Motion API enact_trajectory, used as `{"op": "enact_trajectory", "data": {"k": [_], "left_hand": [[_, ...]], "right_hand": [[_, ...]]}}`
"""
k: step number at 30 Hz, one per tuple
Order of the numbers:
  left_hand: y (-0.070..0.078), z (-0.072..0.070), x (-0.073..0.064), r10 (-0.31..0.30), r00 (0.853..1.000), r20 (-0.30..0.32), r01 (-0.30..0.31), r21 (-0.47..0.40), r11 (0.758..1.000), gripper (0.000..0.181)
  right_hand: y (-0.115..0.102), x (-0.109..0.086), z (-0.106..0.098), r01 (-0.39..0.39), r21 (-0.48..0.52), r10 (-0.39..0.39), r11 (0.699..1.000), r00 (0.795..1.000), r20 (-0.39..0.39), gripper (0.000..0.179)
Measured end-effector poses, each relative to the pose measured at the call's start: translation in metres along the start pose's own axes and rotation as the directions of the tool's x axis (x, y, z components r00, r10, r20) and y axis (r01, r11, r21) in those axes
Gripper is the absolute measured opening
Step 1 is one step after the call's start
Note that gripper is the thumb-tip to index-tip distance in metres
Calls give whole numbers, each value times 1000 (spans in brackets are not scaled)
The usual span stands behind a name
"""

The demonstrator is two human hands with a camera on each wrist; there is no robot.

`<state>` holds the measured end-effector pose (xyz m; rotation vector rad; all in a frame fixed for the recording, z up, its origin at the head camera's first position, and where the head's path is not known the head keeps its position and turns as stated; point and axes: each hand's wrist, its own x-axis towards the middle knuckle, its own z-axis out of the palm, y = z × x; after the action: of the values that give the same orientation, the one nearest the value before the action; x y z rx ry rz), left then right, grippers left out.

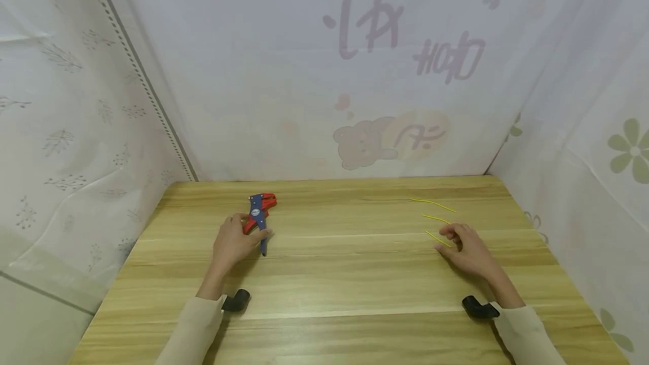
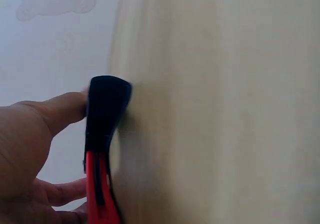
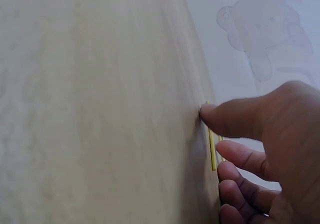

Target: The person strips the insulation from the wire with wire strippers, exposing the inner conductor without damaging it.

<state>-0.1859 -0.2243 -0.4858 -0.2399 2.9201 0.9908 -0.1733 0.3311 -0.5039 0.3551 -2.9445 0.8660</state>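
Smooth-handled tool [image 1: 256, 210], wood-grain tabletop [image 1: 345, 280]

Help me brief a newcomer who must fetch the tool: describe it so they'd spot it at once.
Find the wooden table and look towards its back left. There the left hand holds the tool. It is blue and red with a pale round badge, unlike the thin yellow wires over on the right.

Table [image 1: 329, 280]: soft, even light, I'd say
Cloth [image 1: 253, 72] behind the table: greyer, dim
Right hand [image 1: 469, 251]: soft shadow on the table
Wrist views: hazy, table blurred
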Motion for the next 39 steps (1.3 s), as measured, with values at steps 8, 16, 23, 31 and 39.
{"op": "enact_trajectory", "data": {"k": [8,16,23,31,39], "left_hand": [[3,-3,-1,-43,999,21,43,4,999,88],[5,-8,-2,-72,997,17,72,-7,997,79],[5,-6,0,-92,996,17,93,-35,995,77],[5,-4,3,-125,991,38,127,-83,988,60],[6,-5,6,-117,989,87,122,-63,990,51]], "right_hand": [[-2,2,-2,-1,-11,1,1000,1000,2,19],[-6,4,0,20,-41,-22,999,999,-45,6],[-8,1,1,19,-47,-21,999,998,-60,4],[-7,-1,2,8,-32,-10,999,998,-55,5],[-7,1,6,24,-39,-27,999,997,-75,5]]}}
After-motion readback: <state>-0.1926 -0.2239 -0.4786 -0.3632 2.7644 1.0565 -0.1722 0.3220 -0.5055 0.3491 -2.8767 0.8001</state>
